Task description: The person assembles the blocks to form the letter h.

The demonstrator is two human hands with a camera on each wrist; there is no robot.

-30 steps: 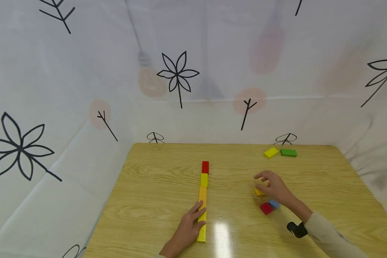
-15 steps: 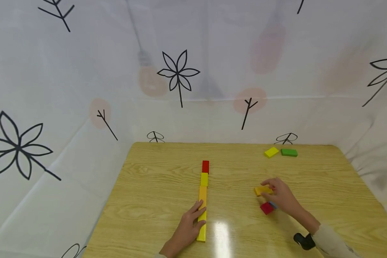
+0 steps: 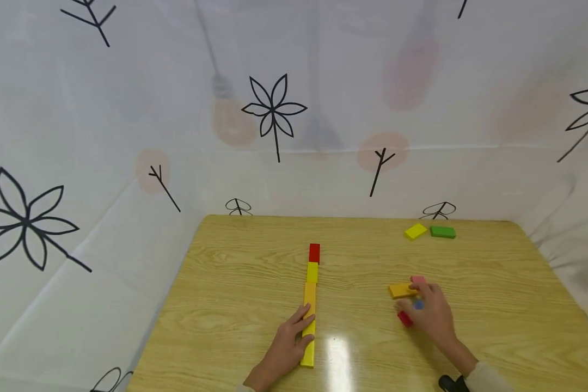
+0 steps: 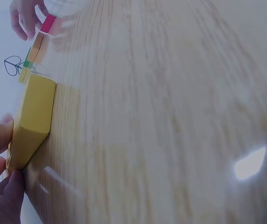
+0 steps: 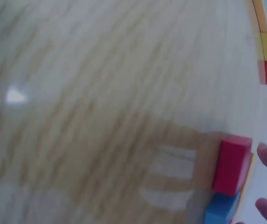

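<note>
My left hand (image 3: 286, 344) rests on a straight row of blocks, its fingers lying across the long yellow block (image 3: 307, 356) and the orange block (image 3: 310, 293). Beyond these, the row goes on with a short yellow block (image 3: 312, 272) and a red block (image 3: 314, 253). My right hand (image 3: 433, 316) hovers over a loose group with thumb and fingers apart. Under it are a crimson block (image 5: 232, 165) and a blue block (image 5: 222, 208), partly hidden by the hand in the head view. An orange block (image 3: 400, 291) and a pink block (image 3: 418, 279) lie at its fingertips.
A yellow block (image 3: 415, 231) and a green block (image 3: 443, 232) lie near the back edge of the wooden table (image 3: 245, 272). A white patterned cloth (image 3: 323, 179) hangs behind and along both sides. A black wrist device (image 3: 453, 384) shows at the right sleeve.
My right hand has drawn back toward me from over the orange block to the crimson and blue blocks, uncovering the orange and pink blocks. The left hand stays on the row.
</note>
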